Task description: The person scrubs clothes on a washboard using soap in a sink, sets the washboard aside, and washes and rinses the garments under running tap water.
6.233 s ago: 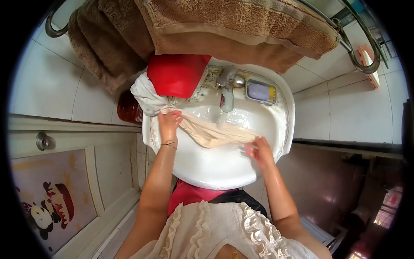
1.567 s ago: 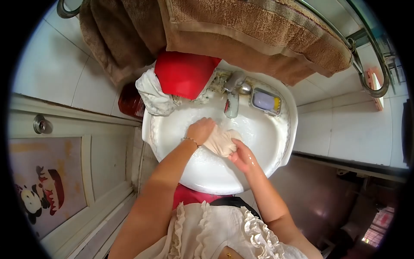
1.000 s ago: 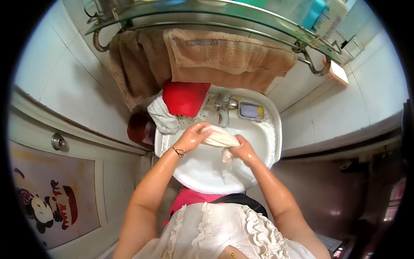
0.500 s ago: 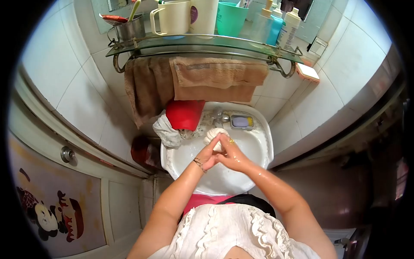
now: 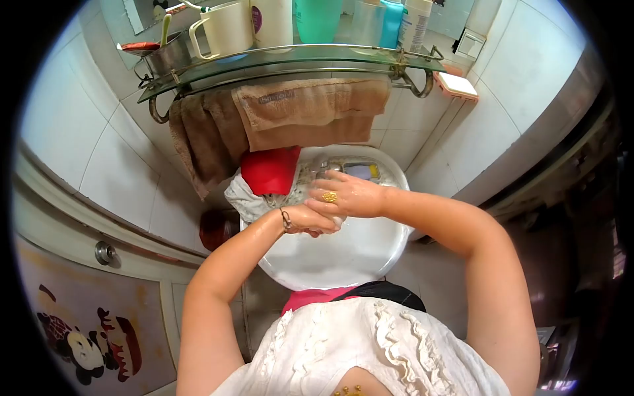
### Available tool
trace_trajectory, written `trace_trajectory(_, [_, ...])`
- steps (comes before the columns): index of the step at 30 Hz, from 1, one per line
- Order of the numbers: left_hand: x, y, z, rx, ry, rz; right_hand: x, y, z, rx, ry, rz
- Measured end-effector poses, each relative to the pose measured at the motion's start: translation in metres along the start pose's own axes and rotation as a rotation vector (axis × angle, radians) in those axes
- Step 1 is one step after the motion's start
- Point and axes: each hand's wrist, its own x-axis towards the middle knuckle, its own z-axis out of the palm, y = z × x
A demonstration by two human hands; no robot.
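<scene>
My left hand point(image 5: 309, 219), with a bracelet at the wrist, is closed low over the white sink point(image 5: 317, 264). Across the top of it lies my right hand point(image 5: 353, 197), wearing a gold ring, its fingers bent over the left. Between the palms a small bit of white cloth point(image 5: 339, 223) shows; the rest is hidden by the hands. Both forearms look wet. Behind the hands is the metal tap point(image 5: 323, 165), mostly covered. A soap dish point(image 5: 362, 171) with purple soap and something yellow sits on the sink's back rim.
A red object point(image 5: 271, 170) and a crumpled white cloth point(image 5: 243, 199) lie at the sink's back left. Brown towels point(image 5: 310, 115) hang under a glass shelf point(image 5: 290, 59) bearing cups and bottles. A door with a knob point(image 5: 104, 253) stands at left.
My right hand has turned over, from fingers pointing forward to lying across my left hand, its elbow swung outward. The bundled white cloth, plainly visible before, is now mostly covered. The view has shifted slightly.
</scene>
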Motion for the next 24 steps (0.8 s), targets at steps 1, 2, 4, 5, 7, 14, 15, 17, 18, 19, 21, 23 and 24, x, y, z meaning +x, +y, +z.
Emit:
trace_trajectory(1, [0.001, 0.006, 0.001, 0.225, 0.084, -0.011, 0.003, 0.001, 0.003, 0.051, -0.068, -0.019])
trace_trajectory(2, [0.002, 0.009, 0.001, 0.319, 0.149, -0.019, 0.004, 0.002, 0.012, 0.095, -0.159, 0.065])
trace_trajectory(4, [0.023, 0.002, -0.009, 0.589, 0.252, 0.098, 0.008, 0.005, 0.04, 0.129, -0.288, 0.215])
trace_trajectory(5, [0.034, -0.007, -0.017, 0.864, 0.352, 0.22, 0.009, 0.004, 0.049, 0.155, -0.418, 0.368])
trace_trajectory(7, [0.042, -0.017, -0.025, 1.082, 0.416, 0.304, 0.013, 0.0, 0.057, 0.284, -0.358, 0.563])
trace_trajectory(14, [0.046, -0.041, -0.035, 1.384, 0.729, 0.43, 0.0, -0.042, 0.131, 0.76, 0.109, 1.063])
trace_trajectory(15, [0.049, -0.043, -0.035, 1.437, 0.724, 0.491, 0.002, -0.047, 0.128, 0.766, 0.106, 1.06])
trace_trajectory(17, [0.051, -0.047, -0.037, 1.489, 0.714, 0.548, 0.004, -0.056, 0.113, 1.498, 0.123, 1.609])
trace_trajectory(18, [0.051, -0.047, -0.038, 1.508, 0.719, 0.602, 0.006, -0.059, 0.109, 1.503, 0.122, 1.61])
trace_trajectory(19, [0.052, -0.047, -0.038, 1.527, 0.718, 0.662, 0.007, -0.061, 0.105, 1.663, 0.143, 1.646])
trace_trajectory(21, [0.053, -0.047, -0.039, 1.518, 0.684, 0.712, 0.0, -0.064, 0.101, 1.804, 0.2, 1.706])
trace_trajectory(23, [0.054, -0.046, -0.037, 1.512, 0.652, 0.762, -0.001, -0.066, 0.102, 1.976, 0.219, 1.698])
trace_trajectory(24, [0.053, -0.046, -0.035, 1.498, 0.649, 0.745, -0.005, -0.065, 0.106, 2.055, 0.168, 1.684])
